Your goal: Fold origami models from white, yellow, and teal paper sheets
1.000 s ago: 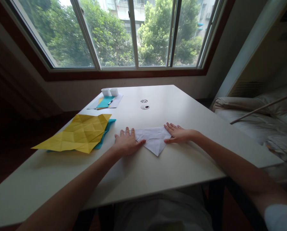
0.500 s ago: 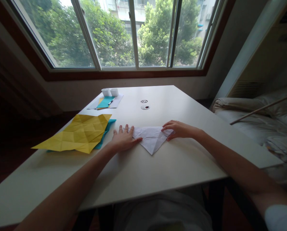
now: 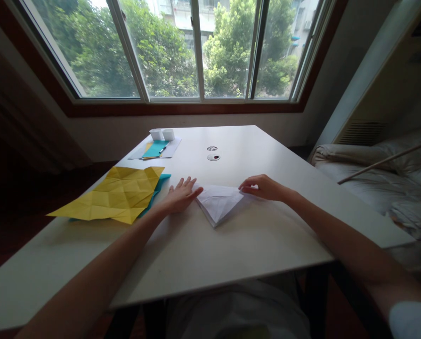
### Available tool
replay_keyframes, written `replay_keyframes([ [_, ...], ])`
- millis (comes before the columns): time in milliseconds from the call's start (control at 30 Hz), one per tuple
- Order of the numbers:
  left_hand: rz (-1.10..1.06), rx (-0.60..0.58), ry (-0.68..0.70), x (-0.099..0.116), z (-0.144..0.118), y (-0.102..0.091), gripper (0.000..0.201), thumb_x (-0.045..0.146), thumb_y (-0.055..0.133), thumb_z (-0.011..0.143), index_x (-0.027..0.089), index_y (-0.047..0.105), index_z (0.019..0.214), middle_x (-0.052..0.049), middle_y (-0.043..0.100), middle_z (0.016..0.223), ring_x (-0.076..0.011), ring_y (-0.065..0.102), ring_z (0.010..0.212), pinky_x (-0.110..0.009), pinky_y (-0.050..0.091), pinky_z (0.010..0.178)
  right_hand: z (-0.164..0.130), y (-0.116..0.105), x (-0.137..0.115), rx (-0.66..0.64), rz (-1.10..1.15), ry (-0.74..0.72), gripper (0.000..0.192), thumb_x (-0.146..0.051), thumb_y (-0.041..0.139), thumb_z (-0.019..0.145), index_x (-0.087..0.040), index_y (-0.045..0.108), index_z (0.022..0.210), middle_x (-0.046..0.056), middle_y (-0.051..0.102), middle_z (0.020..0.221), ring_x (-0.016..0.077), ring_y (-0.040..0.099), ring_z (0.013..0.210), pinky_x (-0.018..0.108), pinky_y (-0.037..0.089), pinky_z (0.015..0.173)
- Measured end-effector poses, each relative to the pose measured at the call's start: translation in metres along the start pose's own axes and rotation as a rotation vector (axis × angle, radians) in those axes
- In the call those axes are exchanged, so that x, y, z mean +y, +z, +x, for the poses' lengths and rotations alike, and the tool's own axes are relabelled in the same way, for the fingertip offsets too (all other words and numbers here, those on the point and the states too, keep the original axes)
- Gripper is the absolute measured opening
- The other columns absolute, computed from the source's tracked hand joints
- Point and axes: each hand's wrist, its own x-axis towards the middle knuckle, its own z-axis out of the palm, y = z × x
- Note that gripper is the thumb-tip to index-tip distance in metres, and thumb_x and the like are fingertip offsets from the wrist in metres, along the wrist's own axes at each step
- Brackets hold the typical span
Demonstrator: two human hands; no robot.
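A folded white sheet of paper (image 3: 219, 200) lies on the white table as a triangle, its point toward me and its layers slightly parted along the lower edges. Beside its left corner is my left hand (image 3: 181, 194), fingers spread, the thumb next to the paper's edge. At the right corner my right hand (image 3: 262, 187) has thumb and fingertips pinched together on the paper's tip.
Left of my hand lies a creased yellow sheet (image 3: 125, 193) over a teal sheet (image 3: 165, 178). Farther back, small white containers (image 3: 162, 134) stand by stacked papers (image 3: 155, 149) and a pen (image 3: 163, 148). Round inserts (image 3: 213, 157) sit in the tabletop.
The folded paper has turned a little and its tip has shifted left. My left hand has lifted off the paper's left part and moved slightly outward; my right fingers have drawn together.
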Motion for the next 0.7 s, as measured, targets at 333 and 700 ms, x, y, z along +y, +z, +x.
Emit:
replay_keyframes([
  [333,-0.021,0.243,0.054,0.004,-0.002,-0.009,0.06,0.058,0.035,0.081,0.015,0.05,0.119,-0.015,0.048,0.128,-0.0289,0.044,0.117,-0.041,0.035,0.095,0.001,0.007,0.035,0.201,-0.027,0.425,0.048,-0.035,0.057,0.076,-0.015,0.048,0.119,0.008,0.067,0.087,0.0195,0.062,0.073,0.033,0.05,0.068],
  [700,0.153,0.091,0.196,0.015,-0.015,-0.015,0.069,0.07,0.042,0.071,0.021,0.052,0.119,-0.012,0.046,0.13,-0.0315,0.036,0.121,-0.044,0.028,0.098,-0.006,0.008,0.033,-0.074,-0.347,0.002,0.031,-0.029,0.05,0.083,-0.02,0.063,0.109,0.012,0.06,0.115,0.0273,0.049,0.111,0.041,0.038,0.094],
])
